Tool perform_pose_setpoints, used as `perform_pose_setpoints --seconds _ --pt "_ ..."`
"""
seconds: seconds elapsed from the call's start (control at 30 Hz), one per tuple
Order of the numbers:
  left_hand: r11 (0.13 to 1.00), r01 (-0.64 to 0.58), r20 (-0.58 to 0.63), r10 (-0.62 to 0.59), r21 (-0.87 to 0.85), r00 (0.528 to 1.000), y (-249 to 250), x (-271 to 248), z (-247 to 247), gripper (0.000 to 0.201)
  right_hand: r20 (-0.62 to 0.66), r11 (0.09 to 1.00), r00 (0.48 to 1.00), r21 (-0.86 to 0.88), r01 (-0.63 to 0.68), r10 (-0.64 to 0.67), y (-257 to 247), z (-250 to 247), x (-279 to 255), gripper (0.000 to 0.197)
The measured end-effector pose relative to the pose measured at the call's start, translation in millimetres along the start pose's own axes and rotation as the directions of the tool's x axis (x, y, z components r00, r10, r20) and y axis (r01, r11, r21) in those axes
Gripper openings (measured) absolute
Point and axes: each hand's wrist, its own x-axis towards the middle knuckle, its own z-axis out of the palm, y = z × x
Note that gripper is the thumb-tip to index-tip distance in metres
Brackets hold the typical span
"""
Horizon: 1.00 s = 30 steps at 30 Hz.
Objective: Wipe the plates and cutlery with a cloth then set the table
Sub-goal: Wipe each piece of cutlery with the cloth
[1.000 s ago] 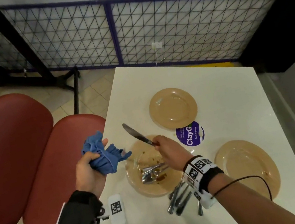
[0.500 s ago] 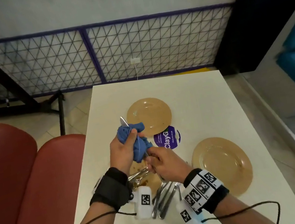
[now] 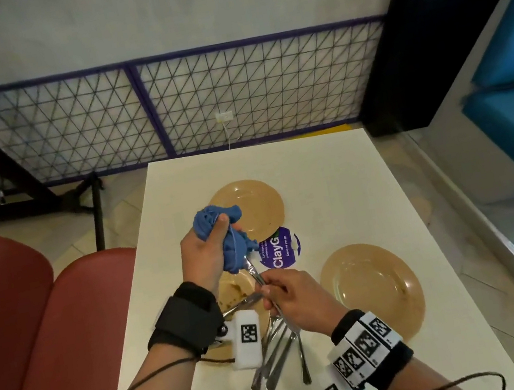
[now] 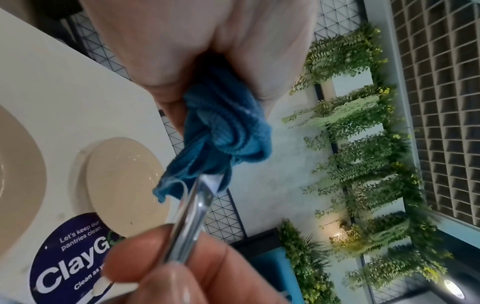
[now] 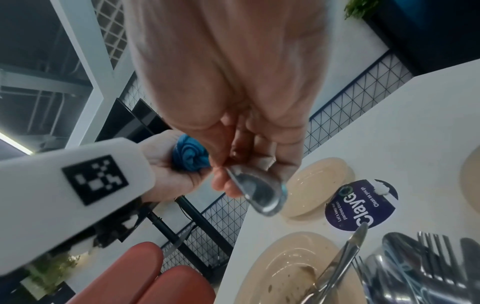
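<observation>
My left hand (image 3: 205, 250) grips a bunched blue cloth (image 3: 226, 234) above the white table (image 3: 331, 175). The cloth is wrapped round the blade of a steel knife (image 3: 254, 271), and the blade is hidden inside it. My right hand (image 3: 270, 290) pinches the knife's handle just below the cloth. In the left wrist view the cloth (image 4: 228, 131) closes over the knife (image 4: 192, 216). The handle end (image 5: 257, 191) shows in the right wrist view. Three tan plates lie on the table: a far one (image 3: 258, 208), a right one (image 3: 372, 291), and a smeared near one (image 3: 236, 289) under my hands.
Several forks, spoons and knives (image 3: 276, 353) lie in a pile at the near plate's edge. A purple round sticker (image 3: 279, 249) sits between the plates. Red seats (image 3: 50, 334) stand left of the table, a wire fence (image 3: 231, 96) behind it.
My left hand came in from the table's left edge and wrapped the cloth round the blade. The knife tip that showed above the cloth is now covered.
</observation>
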Motion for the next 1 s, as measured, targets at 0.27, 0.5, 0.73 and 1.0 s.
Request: perform_pose_setpoints --seconds 0.27,0.5,0.73,1.0 --pt "0.995 0.012 0.128 -0.025 0.101 0.991 -20.7 -32.0 15.1 0.021 -0.126 0.993 0.989 -0.097 0.068 -0.080 -12.6 -6.0 21.9 0.033" --pt "0.902 -0.182 0.334 0.046 0.390 0.941 -19.6 -24.1 -3.6 0.006 -0.252 0.995 0.968 0.092 0.040 -0.016 -24.0 -42.7 32.6 0.030" --pt "0.850 -0.271 0.465 0.034 0.452 0.884 -15.3 -27.0 6.4 0.019 -0.377 0.956 0.926 0.273 0.109 0.002 -36.1 -44.0 47.6 0.017" --pt "0.751 -0.279 0.526 -0.105 0.599 0.844 -20.0 -27.9 -7.5 0.017 -0.407 0.839 0.905 0.531 0.122 0.126 -18.9 -67.0 41.4 0.021"
